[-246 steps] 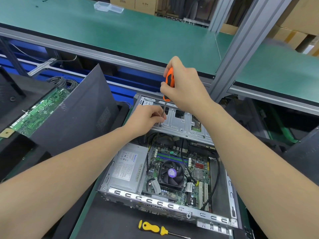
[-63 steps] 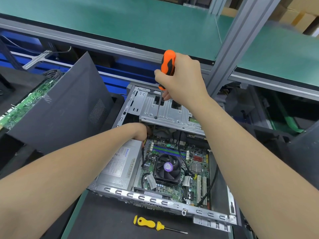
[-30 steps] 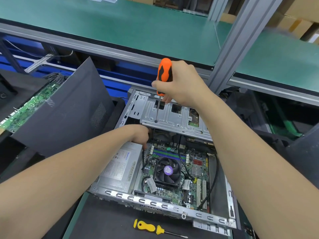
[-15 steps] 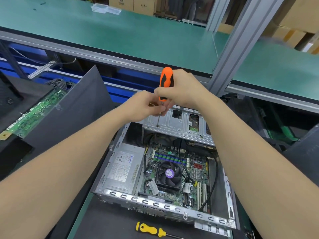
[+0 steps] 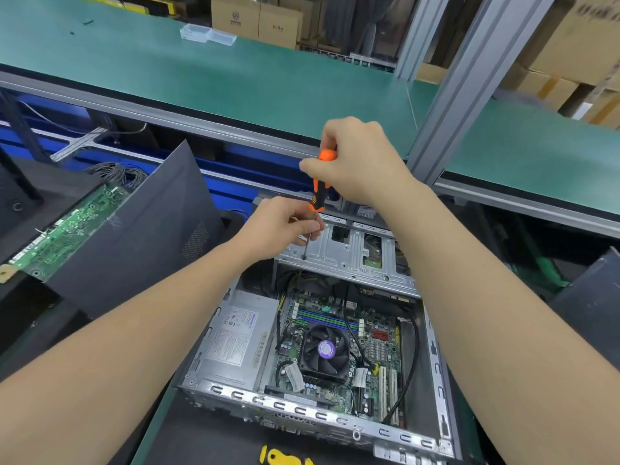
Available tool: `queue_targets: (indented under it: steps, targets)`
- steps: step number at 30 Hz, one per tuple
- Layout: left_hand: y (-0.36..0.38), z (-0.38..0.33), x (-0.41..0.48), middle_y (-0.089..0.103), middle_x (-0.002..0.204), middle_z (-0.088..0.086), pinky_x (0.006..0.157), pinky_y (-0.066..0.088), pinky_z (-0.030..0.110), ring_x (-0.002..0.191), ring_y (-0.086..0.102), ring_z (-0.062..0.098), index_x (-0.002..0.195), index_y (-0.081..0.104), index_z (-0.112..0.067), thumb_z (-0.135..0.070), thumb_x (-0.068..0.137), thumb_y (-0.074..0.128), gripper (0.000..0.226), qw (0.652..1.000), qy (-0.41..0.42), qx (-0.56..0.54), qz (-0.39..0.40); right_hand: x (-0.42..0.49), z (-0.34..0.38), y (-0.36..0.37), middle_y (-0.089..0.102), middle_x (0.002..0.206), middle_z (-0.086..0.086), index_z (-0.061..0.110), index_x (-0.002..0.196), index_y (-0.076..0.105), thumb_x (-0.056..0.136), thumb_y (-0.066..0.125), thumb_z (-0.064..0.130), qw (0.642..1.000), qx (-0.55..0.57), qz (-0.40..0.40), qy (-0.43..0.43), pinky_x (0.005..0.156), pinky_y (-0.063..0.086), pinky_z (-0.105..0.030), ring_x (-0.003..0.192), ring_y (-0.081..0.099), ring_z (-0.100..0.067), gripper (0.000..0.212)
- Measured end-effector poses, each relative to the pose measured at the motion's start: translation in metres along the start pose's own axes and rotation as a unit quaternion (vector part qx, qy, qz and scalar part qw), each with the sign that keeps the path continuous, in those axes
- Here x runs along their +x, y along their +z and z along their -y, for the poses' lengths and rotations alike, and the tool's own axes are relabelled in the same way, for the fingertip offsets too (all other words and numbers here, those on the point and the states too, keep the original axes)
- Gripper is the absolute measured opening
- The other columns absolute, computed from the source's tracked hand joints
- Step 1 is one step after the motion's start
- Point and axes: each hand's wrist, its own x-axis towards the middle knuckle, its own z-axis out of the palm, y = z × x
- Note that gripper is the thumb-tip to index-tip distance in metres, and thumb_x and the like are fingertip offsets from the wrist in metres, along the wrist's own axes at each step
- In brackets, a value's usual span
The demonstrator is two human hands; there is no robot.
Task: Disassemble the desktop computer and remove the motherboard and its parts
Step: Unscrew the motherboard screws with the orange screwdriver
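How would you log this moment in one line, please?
right hand grips orange screwdriver | left hand pinches shaft | tip on drive cage

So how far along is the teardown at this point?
Early. Done: the side panel is off, leaning left of the open case. In hand: the right hand grips the orange screwdriver, tip down on the drive cage, while the left hand pinches its shaft. Left: the motherboard, its fan and the power supply all sit in the case.
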Motion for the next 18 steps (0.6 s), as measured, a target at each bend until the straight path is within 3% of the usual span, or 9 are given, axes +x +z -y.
queue_targets:
  steps: [4, 8, 11, 13, 16, 18]
  targets:
    - [0.001, 0.001, 0.0, 0.078, 0.084, -0.004, 0.081, 0.064, 0.034, 0.082, 0.076, 0.014, 0.091, 0.075, -0.021, -0.016, 0.099, 0.067, 0.012, 1.0, 0.003, -0.005, -0.014, 0.0, -0.003, -0.009, 0.059, 0.074, 0.009, 0.023, 0.09, 0.068, 0.087, 0.075, 0.044, 0.998, 0.016, 0.039, -0.045, 0.056, 0.038, -0.027, 0.071, 0.052, -0.006, 0.023]
    - [0.005, 0.001, -0.002, 0.078, 0.089, -0.002, 0.081, 0.062, 0.028, 0.087, 0.078, 0.014, 0.09, 0.067, 0.0, -0.011, 0.098, 0.069, 0.014, 0.998, -0.011, -0.05, -0.027, 0.0, -0.003, -0.021, 0.062, 0.077, 0.015, 0.03, 0.093, 0.075, 0.088, 0.077, 0.034, 0.992, -0.021, 0.086, -0.095, 0.066, 0.046, -0.028, 0.072, 0.054, 0.001, 0.007]
    - [0.009, -0.002, -0.003, 0.077, 0.088, 0.005, 0.08, 0.062, 0.027, 0.087, 0.078, 0.014, 0.087, 0.059, -0.002, -0.013, 0.099, 0.069, 0.019, 0.997, -0.017, -0.066, -0.025, -0.001, 0.0, -0.027, 0.06, 0.073, 0.018, 0.028, 0.089, 0.075, 0.084, 0.07, 0.006, 0.984, -0.05, 0.119, -0.124, 0.063, 0.046, -0.024, 0.073, 0.056, -0.001, 0.023]
    - [0.011, -0.004, -0.002, 0.078, 0.086, 0.008, 0.078, 0.062, 0.027, 0.084, 0.077, 0.015, 0.087, 0.057, -0.001, -0.013, 0.098, 0.069, 0.021, 0.998, -0.014, -0.061, -0.026, -0.001, 0.002, -0.03, 0.063, 0.078, 0.017, 0.025, 0.088, 0.072, 0.08, 0.06, -0.003, 0.978, -0.071, 0.14, -0.136, 0.066, 0.049, -0.028, 0.079, 0.059, -0.01, 0.033]
    - [0.013, -0.003, -0.002, 0.078, 0.082, 0.008, 0.076, 0.064, 0.031, 0.083, 0.077, 0.021, 0.087, 0.056, 0.003, -0.014, 0.097, 0.071, 0.025, 0.997, -0.018, -0.065, -0.033, -0.001, 0.003, -0.032, 0.069, 0.096, 0.014, 0.027, 0.102, 0.065, 0.081, 0.06, 0.006, 0.975, -0.051, 0.154, -0.15, 0.077, 0.051, -0.031, 0.09, 0.062, -0.014, 0.031]
    - [0.013, 0.0, -0.002, 0.078, 0.081, 0.008, 0.075, 0.064, 0.034, 0.081, 0.077, 0.023, 0.087, 0.055, 0.004, -0.015, 0.095, 0.074, 0.028, 0.996, -0.026, -0.076, -0.043, 0.0, 0.001, -0.031, 0.069, 0.097, 0.012, 0.029, 0.108, 0.063, 0.086, 0.068, 0.031, 0.978, -0.05, 0.14, -0.148, 0.079, 0.052, -0.034, 0.09, 0.059, -0.015, 0.023]
